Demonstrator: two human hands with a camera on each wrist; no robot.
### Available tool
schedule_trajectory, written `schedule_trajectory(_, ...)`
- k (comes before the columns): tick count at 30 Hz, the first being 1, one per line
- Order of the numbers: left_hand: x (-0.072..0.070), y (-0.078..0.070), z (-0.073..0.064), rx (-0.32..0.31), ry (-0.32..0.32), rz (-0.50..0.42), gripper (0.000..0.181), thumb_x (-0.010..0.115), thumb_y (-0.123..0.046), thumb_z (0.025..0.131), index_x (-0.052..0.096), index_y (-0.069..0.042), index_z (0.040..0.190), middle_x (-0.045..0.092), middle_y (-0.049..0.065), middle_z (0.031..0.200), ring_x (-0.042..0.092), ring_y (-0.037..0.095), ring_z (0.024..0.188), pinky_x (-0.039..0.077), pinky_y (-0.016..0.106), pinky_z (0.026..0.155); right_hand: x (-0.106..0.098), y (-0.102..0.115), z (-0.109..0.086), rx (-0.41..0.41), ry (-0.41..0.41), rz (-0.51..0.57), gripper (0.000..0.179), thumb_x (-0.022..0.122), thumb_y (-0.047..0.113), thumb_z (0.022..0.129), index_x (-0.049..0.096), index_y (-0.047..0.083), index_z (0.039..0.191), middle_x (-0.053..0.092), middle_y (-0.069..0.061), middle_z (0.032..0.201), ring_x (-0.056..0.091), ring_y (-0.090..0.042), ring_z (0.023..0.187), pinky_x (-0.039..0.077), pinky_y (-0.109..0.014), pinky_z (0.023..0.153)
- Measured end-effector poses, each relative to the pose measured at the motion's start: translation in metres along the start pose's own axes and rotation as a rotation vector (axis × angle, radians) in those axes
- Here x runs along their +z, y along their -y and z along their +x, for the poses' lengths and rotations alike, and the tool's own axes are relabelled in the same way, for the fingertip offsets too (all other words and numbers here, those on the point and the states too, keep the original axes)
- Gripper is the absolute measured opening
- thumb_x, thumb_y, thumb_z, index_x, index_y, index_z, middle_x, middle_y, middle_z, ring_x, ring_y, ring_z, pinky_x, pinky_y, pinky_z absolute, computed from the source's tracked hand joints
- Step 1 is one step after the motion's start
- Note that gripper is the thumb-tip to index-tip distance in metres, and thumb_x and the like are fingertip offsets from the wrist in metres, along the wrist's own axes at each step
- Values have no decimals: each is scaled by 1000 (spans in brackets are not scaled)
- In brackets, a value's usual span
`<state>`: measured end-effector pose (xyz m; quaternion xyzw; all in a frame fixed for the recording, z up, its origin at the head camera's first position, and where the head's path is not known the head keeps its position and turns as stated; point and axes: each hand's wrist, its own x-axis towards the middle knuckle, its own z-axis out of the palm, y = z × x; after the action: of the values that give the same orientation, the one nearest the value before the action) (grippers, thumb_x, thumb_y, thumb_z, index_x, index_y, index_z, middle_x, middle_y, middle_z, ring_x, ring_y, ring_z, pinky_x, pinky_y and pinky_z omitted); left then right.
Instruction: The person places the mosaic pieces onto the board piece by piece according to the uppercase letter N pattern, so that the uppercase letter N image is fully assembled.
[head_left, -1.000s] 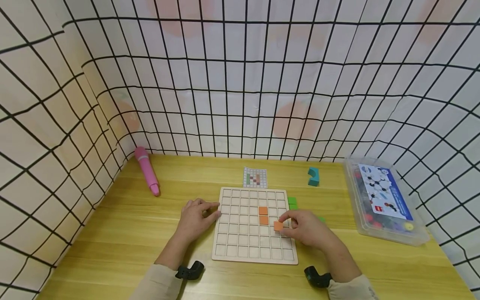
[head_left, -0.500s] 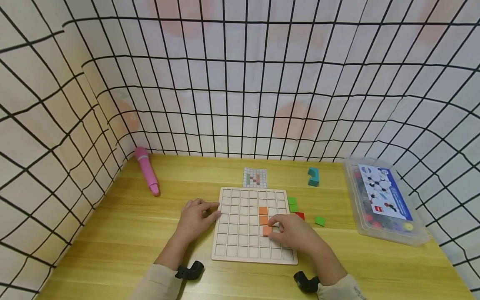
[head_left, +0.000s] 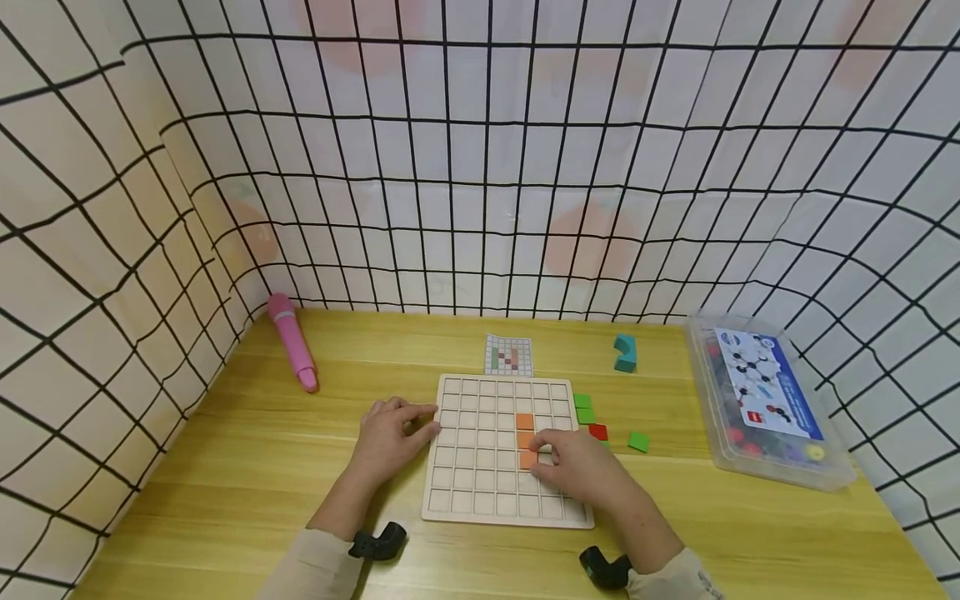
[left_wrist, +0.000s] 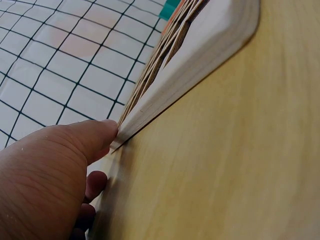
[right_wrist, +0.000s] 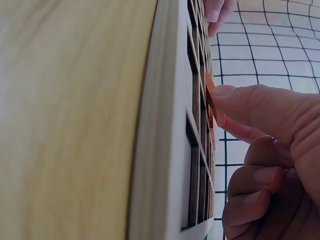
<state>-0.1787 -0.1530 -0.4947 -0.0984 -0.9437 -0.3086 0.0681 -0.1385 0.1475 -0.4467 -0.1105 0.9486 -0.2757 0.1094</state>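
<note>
My right hand (head_left: 588, 471) pinches an orange square tile (head_left: 527, 460) between thumb and forefinger over a wooden grid board (head_left: 465, 503). In the right wrist view that tile (right_wrist: 214, 102) is tilted at its cell, the thumb against its face and the other fingers curled below. Directly beyond it in the same column sit two more orange tiles (head_left: 524, 422), the nearer one partly behind my forefinger. My left hand (head_left: 384, 442) touches the board's left edge with thumb and forefinger. The left wrist view has the thumb (left_wrist: 95, 135) against the board's side (left_wrist: 165, 97).
Green tiles (head_left: 583, 408), a red tile (head_left: 597, 432) and a lone green tile (head_left: 638, 442) lie right of the board. Behind it is a pattern card (head_left: 509, 357). Farther out are a teal block (head_left: 625, 353), a clear plastic box (head_left: 780, 400) and a pink microphone (head_left: 293, 342).
My right hand has carried the orange tile leftward across the board to the column of orange tiles, uncovering the red and lone green tiles. The left hand has stayed at the edge.
</note>
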Motion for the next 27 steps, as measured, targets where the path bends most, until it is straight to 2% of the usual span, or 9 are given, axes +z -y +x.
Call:
schedule_trajectory(10, -2, 3, -1, -10, 3, 6, 32, 78, -38, 90, 77, -25, 119, 63, -3, 93, 45, 15, 86, 31, 37, 84, 4, 2, 2, -4, 12, -6, 19, 75, 21, 90, 72, 23, 109, 46, 4, 64, 42, -11, 60, 31, -24, 56)
schedule_trajectory(17, -3, 2, -2, -9, 8, 5, 32, 77, -39, 90, 77, -26, 120, 64, -3, 95, 46, 15, 88, 32, 38, 86, -5, 4, 0, 80, 20, 45, 22, 76, 24, 91, 73, 25, 113, 46, 2, 64, 40, -13, 56, 30, -26, 53)
schedule_trajectory(27, -1, 0, -1, 11, -8, -9, 31, 77, -38, 90, 78, -25, 118, 64, -3, 93, 45, 14, 87, 32, 37, 84, -29, -24, -12, 120, 11, 129, 30, 74, 23, 94, 69, 18, 123, 42, 2, 64, 35, -14, 52, 29, -25, 50)
